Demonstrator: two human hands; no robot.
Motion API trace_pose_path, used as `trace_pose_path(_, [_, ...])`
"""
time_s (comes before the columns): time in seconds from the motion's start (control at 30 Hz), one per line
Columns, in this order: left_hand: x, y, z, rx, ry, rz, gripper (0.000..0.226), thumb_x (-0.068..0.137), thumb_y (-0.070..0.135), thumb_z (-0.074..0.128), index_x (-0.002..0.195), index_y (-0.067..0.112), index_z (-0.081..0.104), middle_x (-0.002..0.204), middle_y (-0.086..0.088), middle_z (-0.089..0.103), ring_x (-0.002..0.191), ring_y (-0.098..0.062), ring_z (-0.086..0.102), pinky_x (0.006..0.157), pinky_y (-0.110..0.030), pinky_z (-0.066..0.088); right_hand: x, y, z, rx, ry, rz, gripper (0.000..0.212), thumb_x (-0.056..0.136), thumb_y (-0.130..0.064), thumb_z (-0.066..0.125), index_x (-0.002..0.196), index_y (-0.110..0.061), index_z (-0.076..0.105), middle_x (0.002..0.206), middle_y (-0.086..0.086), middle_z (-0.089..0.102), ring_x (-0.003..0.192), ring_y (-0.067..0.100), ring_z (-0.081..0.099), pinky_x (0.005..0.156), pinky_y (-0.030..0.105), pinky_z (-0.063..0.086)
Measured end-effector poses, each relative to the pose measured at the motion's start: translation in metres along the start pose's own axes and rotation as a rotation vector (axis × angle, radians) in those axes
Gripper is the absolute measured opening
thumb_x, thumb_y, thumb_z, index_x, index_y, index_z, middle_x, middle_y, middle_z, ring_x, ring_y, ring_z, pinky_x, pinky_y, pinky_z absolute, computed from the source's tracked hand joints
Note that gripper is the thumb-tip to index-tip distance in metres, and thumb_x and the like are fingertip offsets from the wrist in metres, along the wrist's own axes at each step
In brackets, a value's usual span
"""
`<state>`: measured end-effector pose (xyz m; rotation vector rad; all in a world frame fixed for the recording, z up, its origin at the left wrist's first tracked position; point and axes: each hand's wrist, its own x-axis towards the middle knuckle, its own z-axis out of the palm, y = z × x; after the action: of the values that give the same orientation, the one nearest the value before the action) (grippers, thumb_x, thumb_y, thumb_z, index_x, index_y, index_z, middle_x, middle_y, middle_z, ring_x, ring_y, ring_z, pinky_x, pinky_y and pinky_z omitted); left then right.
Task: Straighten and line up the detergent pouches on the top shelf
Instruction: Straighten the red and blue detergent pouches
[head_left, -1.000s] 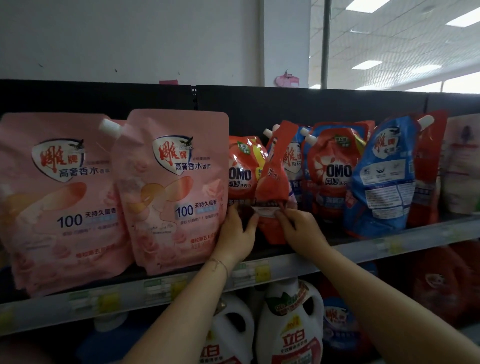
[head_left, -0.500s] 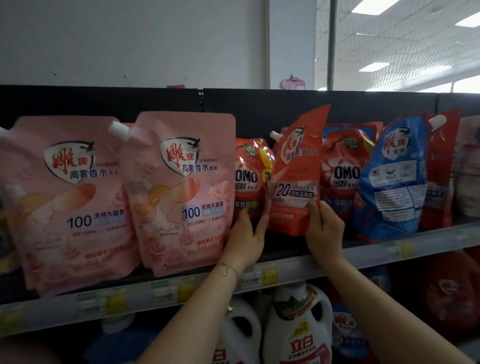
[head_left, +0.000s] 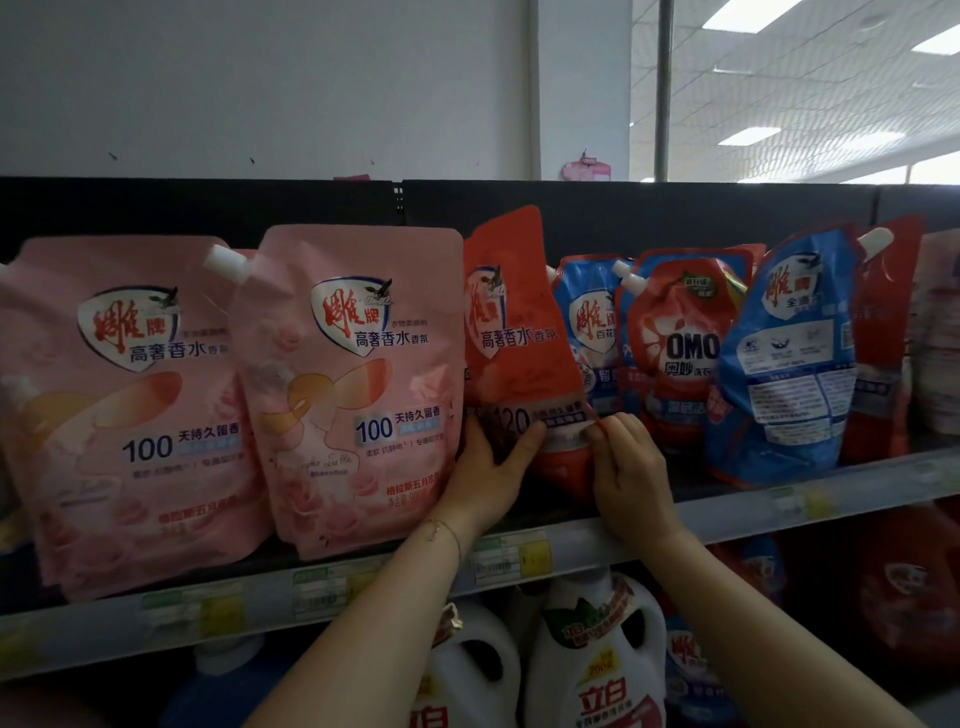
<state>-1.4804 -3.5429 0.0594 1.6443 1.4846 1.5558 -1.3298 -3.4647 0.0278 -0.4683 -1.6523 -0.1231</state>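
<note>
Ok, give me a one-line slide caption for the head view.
On the top shelf, the left hand and right hand grip a red pouch low down, beside a pink pouch.

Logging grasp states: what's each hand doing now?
Left hand: grips the red pouch, thumb across its front.
Right hand: pinches the red pouch's right edge.

Ceiling light panels (head_left: 748, 13) at upper right are bright; everything below the shelf rail (head_left: 727, 513) lies in shadow. Wide-angle distortion bends the edges. Focus is soft, corners blurred.
</note>
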Motion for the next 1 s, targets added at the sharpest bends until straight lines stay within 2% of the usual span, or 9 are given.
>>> trace_pose_path(0.13, [0.006, 0.0, 0.0, 0.034, -0.107, -0.113, 0.096, 0.08, 0.059, 0.06, 0.152, 0.026, 0.006, 0.152, 0.009, 0.03, 0.139, -0.012, 0.029, 0.103, -0.02, 0.022, 0.005, -0.003, 0.0, 0.004, -0.069, 0.197, 0.021, 0.1, -0.026, 0.035, 0.089, -0.014, 0.049, 0.084, -0.01, 0.046, 0.074, 0.001, 0.048, 0.064, 0.014, 0.037])
trace_pose_path(0.23, [0.01, -0.002, 0.0, 0.093, -0.172, -0.191, 0.099, 0.081, 0.062, 0.058, 0.153, 0.026, -0.001, 0.155, 0.008, 0.024, 0.142, -0.014, 0.022, 0.108, -0.023, 0.019, 0.011, -0.007, -0.003, 0.023, -0.109, 0.337, 0.013, 0.098, -0.008, 0.04, 0.106, -0.009, 0.051, 0.094, -0.002, 0.053, 0.08, 0.012, 0.053, 0.064, 0.02, 0.038])
trace_pose_path(0.33, [0.013, -0.003, 0.0, 0.097, -0.179, -0.229, 0.095, 0.086, 0.057, 0.055, 0.153, 0.022, -0.004, 0.157, 0.005, 0.021, 0.144, -0.016, 0.019, 0.114, -0.029, 0.016, 0.018, -0.01, -0.007, 0.043, -0.098, 0.449, 0.016, 0.095, -0.004, 0.042, 0.1, -0.019, 0.045, 0.09, -0.002, 0.056, 0.075, 0.011, 0.054, 0.058, 0.017, 0.037])
trace_pose_path(0.5, [0.012, -0.001, 0.001, 0.132, -0.144, -0.201, 0.076, 0.094, 0.044, 0.05, 0.153, 0.02, 0.01, 0.156, 0.001, 0.024, 0.143, -0.017, 0.021, 0.112, -0.026, 0.018, 0.021, -0.009, -0.009, 0.019, -0.127, 0.492, 0.015, 0.095, -0.004, 0.039, 0.097, -0.018, 0.044, 0.085, 0.002, 0.06, 0.071, 0.016, 0.058, 0.056, 0.025, 0.043])
trace_pose_path(0.7, [0.011, -0.002, 0.0, 0.215, -0.134, -0.191, 0.067, 0.092, 0.048, 0.053, 0.148, 0.022, 0.028, 0.151, -0.002, 0.032, 0.138, -0.02, 0.032, 0.112, -0.03, 0.024, 0.025, -0.007, -0.01, 0.149, -0.137, 0.606, 0.016, 0.097, -0.005, 0.041, 0.11, -0.014, 0.046, 0.081, -0.011, 0.057, 0.071, 0.004, 0.057, 0.056, 0.018, 0.041])
trace_pose_path(0.8, [0.012, -0.006, 0.0, 0.292, -0.152, -0.202, 0.067, 0.09, 0.055, 0.051, 0.147, 0.026, 0.031, 0.152, -0.001, 0.028, 0.14, -0.022, 0.026, 0.116, -0.036, 0.02, 0.026, -0.007, -0.012, 0.324, -0.125, 0.661, 0.023, 0.095, -0.012, 0.053, 0.117, -0.016, 0.045, 0.092, -0.011, 0.061, 0.088, 0.009, 0.062, 0.065, 0.018, 0.045])
trace_pose_path(0.87, [0.013, -0.009, -0.001, 0.324, -0.169, -0.204, 0.071, 0.088, 0.059, 0.05, 0.148, 0.028, 0.027, 0.153, -0.001, 0.024, 0.142, -0.023, 0.021, 0.117, -0.038, 0.018, 0.026, -0.006, -0.012, 0.4, -0.137, 0.647, 0.041, 0.089, -0.022, 0.066, 0.122, -0.02, 0.042, 0.101, -0.016, 0.061, 0.096, 0.002, 0.061, 0.071, 0.013, 0.046])
trace_pose_path(0.93, [0.013, -0.009, 0.0, 0.332, -0.167, -0.207, 0.072, 0.088, 0.059, 0.049, 0.148, 0.028, 0.024, 0.153, 0.001, 0.023, 0.142, -0.022, 0.019, 0.116, -0.036, 0.016, 0.028, -0.004, -0.011, 0.444, -0.155, 0.662, 0.06, 0.08, -0.029, 0.075, 0.128, -0.023, 0.038, 0.109, -0.018, 0.06, 0.099, -0.003, 0.059, 0.078, 0.014, 0.048])
trace_pose_path(1.0, [0.012, -0.007, 0.001, 0.326, -0.159, -0.197, 0.07, 0.089, 0.057, 0.05, 0.148, 0.027, 0.026, 0.152, 0.001, 0.026, 0.141, -0.02, 0.022, 0.114, -0.032, 0.018, 0.032, -0.001, -0.009, 0.472, -0.169, 0.718, 0.06, 0.078, -0.03, 0.078, 0.126, -0.021, 0.044, 0.109, -0.014, 0.062, 0.1, 0.002, 0.061, 0.08, 0.018, 0.05])
